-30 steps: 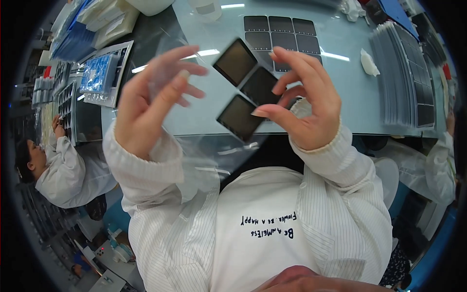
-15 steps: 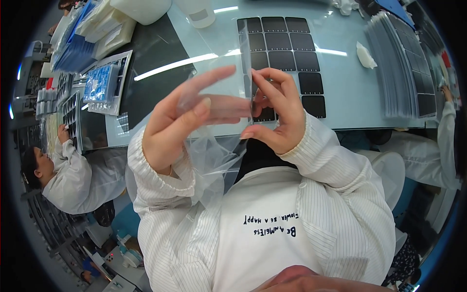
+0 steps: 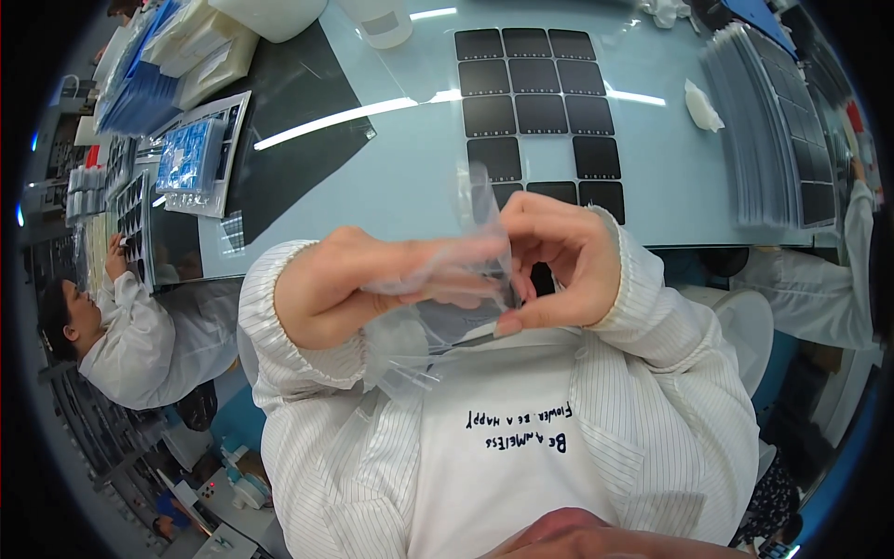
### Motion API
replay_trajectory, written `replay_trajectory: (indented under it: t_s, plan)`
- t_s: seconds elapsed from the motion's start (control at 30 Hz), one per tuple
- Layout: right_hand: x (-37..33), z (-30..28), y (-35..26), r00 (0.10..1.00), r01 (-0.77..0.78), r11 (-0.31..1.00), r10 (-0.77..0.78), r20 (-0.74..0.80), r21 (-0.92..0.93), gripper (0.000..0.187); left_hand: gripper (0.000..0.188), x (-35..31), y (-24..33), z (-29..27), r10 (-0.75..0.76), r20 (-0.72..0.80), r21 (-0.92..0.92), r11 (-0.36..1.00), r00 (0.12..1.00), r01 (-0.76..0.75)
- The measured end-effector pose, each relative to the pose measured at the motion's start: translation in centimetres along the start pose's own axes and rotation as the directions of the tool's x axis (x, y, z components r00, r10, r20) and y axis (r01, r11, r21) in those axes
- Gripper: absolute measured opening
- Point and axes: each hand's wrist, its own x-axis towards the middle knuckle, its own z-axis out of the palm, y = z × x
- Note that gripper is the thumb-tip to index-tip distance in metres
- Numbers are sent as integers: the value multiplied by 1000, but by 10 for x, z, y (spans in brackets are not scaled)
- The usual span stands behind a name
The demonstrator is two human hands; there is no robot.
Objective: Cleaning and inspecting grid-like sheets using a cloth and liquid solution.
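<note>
A crumpled clear plastic film [image 3: 480,200] hangs between my hands, close to my chest at the table's near edge. My left hand [image 3: 382,275] reaches in from the left, fingers stretched to the right and pressed together, with the film draped over and between them. On the other side, my right hand [image 3: 563,265] pinches the film's edge between bent fingers and thumb. Something small and dark shows by the right fingertips; I cannot make out what it is. Beyond the hands, dark rectangular panels [image 3: 540,114] lie in a grid, with one gap in it.
Clear sheets bearing dark panels stand stacked [image 3: 759,140] at right, near a crumpled white wipe [image 3: 701,105]. A translucent tub [image 3: 380,23] stands at the back. Blue-and-white packs [image 3: 191,158] and piled sleeves [image 3: 200,56] occupy the left. A co-worker [image 3: 140,326] sits at left, another person's sleeve [image 3: 819,279] at right.
Both hands have come down toward my chest, the right also moving rightward. The film has gone from a tall upright sheet to a crumpled, lower shape. My left fingers have closed together.
</note>
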Motion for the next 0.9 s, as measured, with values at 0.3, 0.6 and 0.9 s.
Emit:
replay_trajectory:
  t_s: [0.3, 0.6, 0.9]
  plan:
    - [-25, -18, 0, 998, -49, 991, 54, -34, 126, 63, 47, -19, -19, -28, -50, -14, -13, 999, 999, 50]
    - [-7, -74, 17, 851, -73, 281, -483, -207, -957, 58, 72, -71, -64, -96, 22, -908, 162, 939, 418, 303]
    - [6, -85, 47, 877, 59, 16, -479, 44, -998, 40, 104, -92, -105, -117, 455, -890, 155, 381, -39, 911]
